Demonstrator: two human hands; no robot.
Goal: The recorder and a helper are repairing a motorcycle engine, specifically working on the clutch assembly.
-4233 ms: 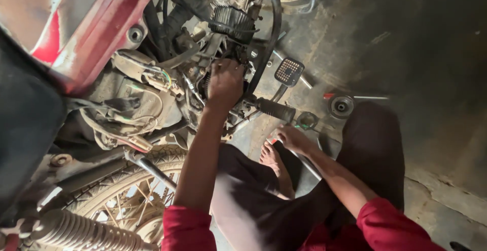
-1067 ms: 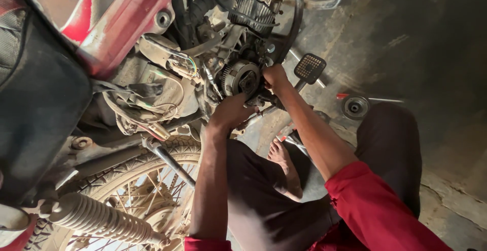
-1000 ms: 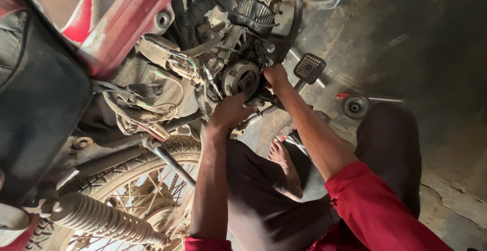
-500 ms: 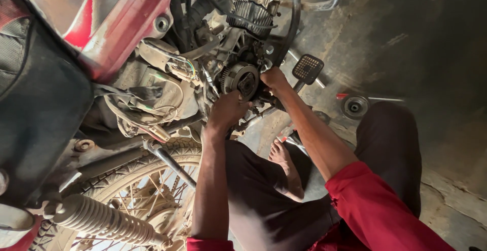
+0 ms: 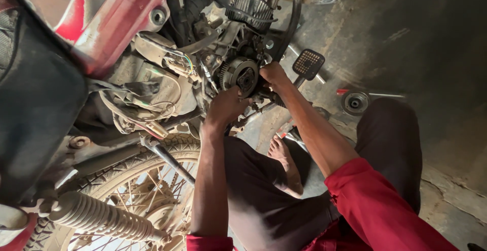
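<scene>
A round, toothed metal clutch assembly (image 5: 239,74) sits in the open side of a red motorcycle's engine (image 5: 223,32). My left hand (image 5: 225,106) grips its lower left edge. On its right edge my right hand (image 5: 274,74) presses with curled fingers. Both arms reach up from red sleeves. The fingertips are hidden behind the part.
A spoked rear wheel (image 5: 127,190) and a shock spring (image 5: 96,215) lie at lower left. A foot pedal (image 5: 308,64) sticks out right of the engine. On the concrete floor are a round metal part (image 5: 355,102) and a thin tool (image 5: 378,94). My bare foot (image 5: 284,162) rests below.
Over four seconds my right hand came up from the floor to the clutch assembly. In the last second both hands stay on it with only a slight view shift.
</scene>
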